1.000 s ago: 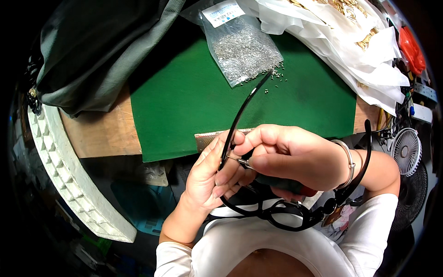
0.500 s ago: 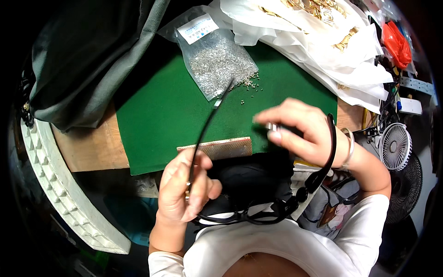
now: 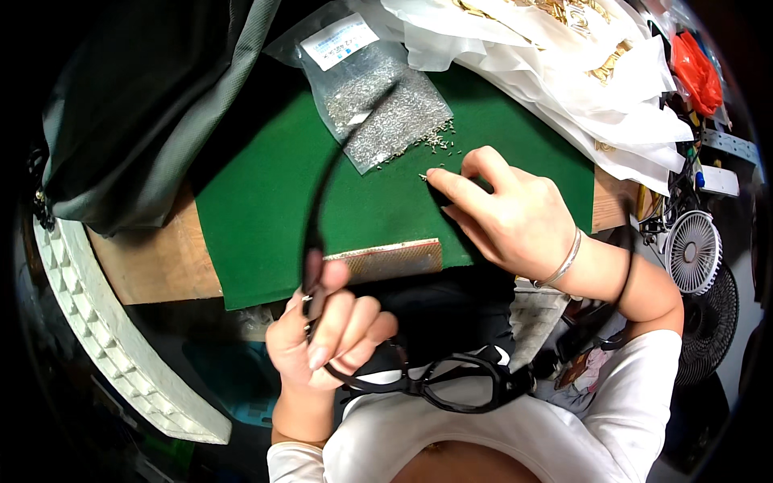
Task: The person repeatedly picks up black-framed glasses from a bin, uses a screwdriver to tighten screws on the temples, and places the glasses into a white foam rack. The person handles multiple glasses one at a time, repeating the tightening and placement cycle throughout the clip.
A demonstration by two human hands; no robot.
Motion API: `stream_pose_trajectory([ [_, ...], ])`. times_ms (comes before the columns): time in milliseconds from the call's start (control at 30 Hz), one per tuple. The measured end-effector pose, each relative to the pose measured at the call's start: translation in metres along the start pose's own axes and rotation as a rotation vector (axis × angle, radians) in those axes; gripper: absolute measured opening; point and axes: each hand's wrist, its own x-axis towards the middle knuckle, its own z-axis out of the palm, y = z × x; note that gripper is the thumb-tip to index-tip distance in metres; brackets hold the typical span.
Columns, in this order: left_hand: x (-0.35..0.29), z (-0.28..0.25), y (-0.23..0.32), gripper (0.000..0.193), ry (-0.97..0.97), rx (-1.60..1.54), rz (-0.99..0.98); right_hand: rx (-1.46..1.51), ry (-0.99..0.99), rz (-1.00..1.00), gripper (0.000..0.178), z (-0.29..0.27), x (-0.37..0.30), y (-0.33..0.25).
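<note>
My left hand (image 3: 330,334) is curled at the near edge of the green mat (image 3: 266,233). Its thumb and index finger close on a small gold-coloured metal piece (image 3: 307,307), mostly hidden by the fingers and a blurred dark bar in front. My right hand (image 3: 503,209) reaches over the mat, thumb and index finger apart. Its index fingertip meets a tiny silver screw-like piece (image 3: 423,177). Just beyond lie several loose pieces of that kind (image 3: 439,138), spilling by a clear plastic bag (image 3: 386,113) full of them, with a white label.
A narrow brown patterned block (image 3: 390,259) lies along the mat's near edge. Black-framed glasses (image 3: 463,382) hang close in view. White wrapping (image 3: 547,88) with gold-coloured metal parts fills the far right. Dark fabric (image 3: 137,121) covers the left; a white fan (image 3: 692,251) stands right.
My right hand has moved farther over the mat, its index finger coming down at a loose silver piece. My left hand stays near the edge, slightly turned. The glasses have swung.
</note>
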Motion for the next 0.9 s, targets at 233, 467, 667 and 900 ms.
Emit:
stream_pose_trajectory([
  [233, 0.012, -0.006, -0.003, 0.038, 0.084, -0.081, -0.15, -0.181, -0.07, -0.057, 0.031, -0.005, 0.003, -0.006],
  [467, 0.004, -0.014, -0.003, 0.038, 0.094, -0.057, -0.12, 1.681, -0.778, 0.666, 0.02, -0.042, 0.017, -0.032],
  [667, 0.003, -0.009, -0.007, 0.04, 0.192, -0.057, -0.151, 1.639, -0.89, 0.613, 0.025, -0.033, 0.022, -0.038],
  [900, 0.0, -0.008, -0.008, 0.04, 0.258, -0.013, -0.166, 1.675, -0.942, 0.761, 0.033, -0.032, 0.019, -0.041],
])
